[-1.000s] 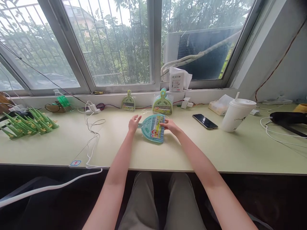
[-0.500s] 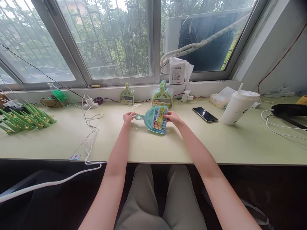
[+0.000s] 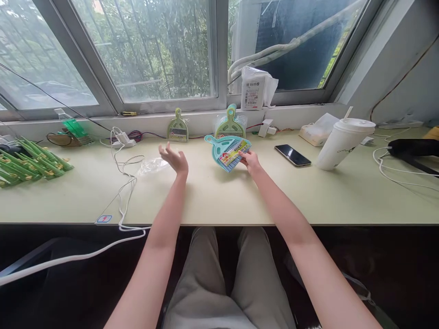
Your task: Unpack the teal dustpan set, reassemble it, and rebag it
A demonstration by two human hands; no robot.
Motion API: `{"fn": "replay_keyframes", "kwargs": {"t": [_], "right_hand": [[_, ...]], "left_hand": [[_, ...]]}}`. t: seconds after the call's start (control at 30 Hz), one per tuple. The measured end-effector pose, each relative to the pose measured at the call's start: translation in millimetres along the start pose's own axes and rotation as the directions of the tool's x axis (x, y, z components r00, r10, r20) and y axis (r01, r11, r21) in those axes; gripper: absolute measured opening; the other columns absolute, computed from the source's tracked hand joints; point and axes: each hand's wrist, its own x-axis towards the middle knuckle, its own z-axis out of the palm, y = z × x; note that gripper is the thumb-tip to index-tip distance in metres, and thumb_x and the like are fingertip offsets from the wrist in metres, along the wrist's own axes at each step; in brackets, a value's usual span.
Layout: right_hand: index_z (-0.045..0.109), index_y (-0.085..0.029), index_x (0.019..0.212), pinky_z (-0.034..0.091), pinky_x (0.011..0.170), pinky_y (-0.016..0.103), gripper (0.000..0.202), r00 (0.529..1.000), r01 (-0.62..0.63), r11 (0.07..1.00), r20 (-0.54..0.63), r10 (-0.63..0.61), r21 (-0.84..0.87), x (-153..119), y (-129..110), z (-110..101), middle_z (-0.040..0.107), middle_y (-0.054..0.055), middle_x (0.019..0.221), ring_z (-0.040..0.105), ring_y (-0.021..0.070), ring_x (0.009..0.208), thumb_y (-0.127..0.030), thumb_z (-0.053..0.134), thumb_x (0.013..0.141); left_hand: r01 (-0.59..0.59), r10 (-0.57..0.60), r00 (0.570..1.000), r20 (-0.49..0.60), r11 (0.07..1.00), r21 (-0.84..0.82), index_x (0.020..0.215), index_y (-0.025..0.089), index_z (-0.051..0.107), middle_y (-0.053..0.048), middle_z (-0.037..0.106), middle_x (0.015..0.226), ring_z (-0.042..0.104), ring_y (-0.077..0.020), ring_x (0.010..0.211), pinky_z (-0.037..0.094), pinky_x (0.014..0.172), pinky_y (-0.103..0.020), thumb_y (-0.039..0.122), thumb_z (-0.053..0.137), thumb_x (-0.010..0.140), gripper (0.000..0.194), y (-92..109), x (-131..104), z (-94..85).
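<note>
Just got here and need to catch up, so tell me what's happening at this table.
A person's right hand holds a teal dustpan and brush set above the table. The left hand is open and empty, near a clear plastic wrapper. Two green sets, one left of the other, stand by the window.

Soft daylight through the windows (image 3: pixel 144 50); edges stretch with wide-angle distortion.

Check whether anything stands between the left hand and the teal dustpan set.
Nothing visible stands between the left hand and the teal dustpan set, which the right hand holds. The crumpled clear plastic lies to the left, outside that gap.
</note>
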Motion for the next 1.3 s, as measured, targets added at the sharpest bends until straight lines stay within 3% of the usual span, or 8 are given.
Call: {"fn": "replay_keyframes", "kwargs": {"t": [0.07,0.13,0.23,0.43,0.67,0.83,1.03,1.3], "right_hand": [[0.063,-0.015,0.091,0.063,0.066,0.021,0.013,0.998,-0.002,1.0,0.059,0.002,0.003,-4.8,0.6,6.1,0.075,0.002,0.084,0.071,0.0106,0.068,-0.004,0.066,0.085],[0.064,-0.015,0.092,0.063,0.067,0.021,0.013,0.993,-0.004,1.0,0.121,0.006,-0.013,-9.4,0.7,11.3,0.076,0.002,0.087,0.072,0.0107,0.07,-0.004,0.065,0.086],[0.063,-0.014,0.092,0.062,0.068,0.021,0.009,0.984,-0.034,0.996,0.171,0.048,-0.083,-14.0,-1.3,15.2,0.076,0.004,0.086,0.072,0.0112,0.069,-0.006,0.06,0.091],[0.061,-0.011,0.085,0.051,0.044,0.02,0.025,0.964,-0.204,0.912,0.088,0.25,-0.357,-8.2,-10.7,6.5,0.072,0.007,0.065,0.066,0.0133,0.048,-0.023,0.047,0.101],[0.063,-0.017,0.102,0.048,0.052,0.013,0.059,0.936,-0.09,0.995,-0.344,0.07,-0.04,3.8,-20.3,-17.5,0.076,0.008,0.094,0.07,0.0061,0.066,-0.038,0.008,0.106],[0.07,-0.017,0.098,0.05,0.059,0.025,0.06,0.987,0.029,0.852,-0.12,-0.107,-0.523,-13.6,-11.7,8.6,0.075,0.011,0.091,0.068,0.0146,0.065,-0.041,0.016,0.105],[0.069,-0.018,0.097,0.047,0.074,0.033,0.039,0.797,0.475,-0.018,0.439,-0.414,-0.88,-42.3,9.9,42.8,0.067,0.016,0.11,0.063,0.0262,0.097,-0.043,0.04,0.1],[0.063,-0.021,0.095,0.045,0.072,0.032,0.045,0.824,0.463,0.109,0.383,-0.417,-0.88,-28.9,-1.8,36.8,0.064,0.009,0.101,0.061,0.0243,0.086,-0.044,0.025,0.103]], "left_hand": [[0.117,-0.036,0.932,0.36,0.972,-0.205,0.137,0.019,0.044,-0.015,0.046,0.148,0.049,-0.0239,0.134,0.044,0.108,-0.038,0.022,0.039,0.095,0.042,12.1,-17.7,13.2],[0.379,-0.076,0.663,0.745,0.892,-0.246,0.137,0.019,0.045,-0.015,0.062,0.128,0.064,-0.0251,0.112,0.055,0.092,-0.04,0.038,0.041,0.098,0.043,18.1,-33.8,24.9],[0.508,-0.015,0.473,0.881,0.822,-0.259,0.128,0.018,0.053,-0.01,0.07,0.108,0.068,-0.0221,0.091,0.058,0.079,-0.038,0.043,0.052,0.093,0.043,16.1,-46.2,34.6],[0.569,-0.201,0.657,0.727,0.765,-0.303,0.108,0.017,0.063,-0.005,0.068,0.09,0.065,-0.0161,0.079,0.054,0.075,-0.03,0.042,0.05,0.095,0.031,6.5,-32.8,35.7],[0.593,-0.231,0.663,0.712,0.742,-0.311,0.095,0.017,0.062,-0.003,0.062,0.078,0.057,-0.0125,0.065,0.049,0.067,-0.027,0.041,0.043,0.098,0.031,11.2,-33.2,34.4],[0.475,-0.101,0.652,0.752,0.827,-0.301,0.08,0.017,0.061,0.0,0.056,0.066,0.051,-0.0132,0.061,0.043,0.066,-0.028,0.044,0.051,0.094,0.032,18.9,-46.6,35.8],[0.27,0.159,0.685,0.711,0.851,-0.451,0.062,0.017,0.052,0.001,0.051,0.061,0.045,-0.0124,0.062,0.037,0.063,-0.025,0.041,0.054,0.09,0.037,26.6,-64.6,40.9],[0.339,0.186,0.618,0.764,0.814,-0.472,0.077,0.014,0.064,-0.001,0.062,0.07,0.053,-0.0134,0.067,0.041,0.065,-0.025,0.051,0.057,0.088,0.039,25.3,-58.0,42.0]]}}
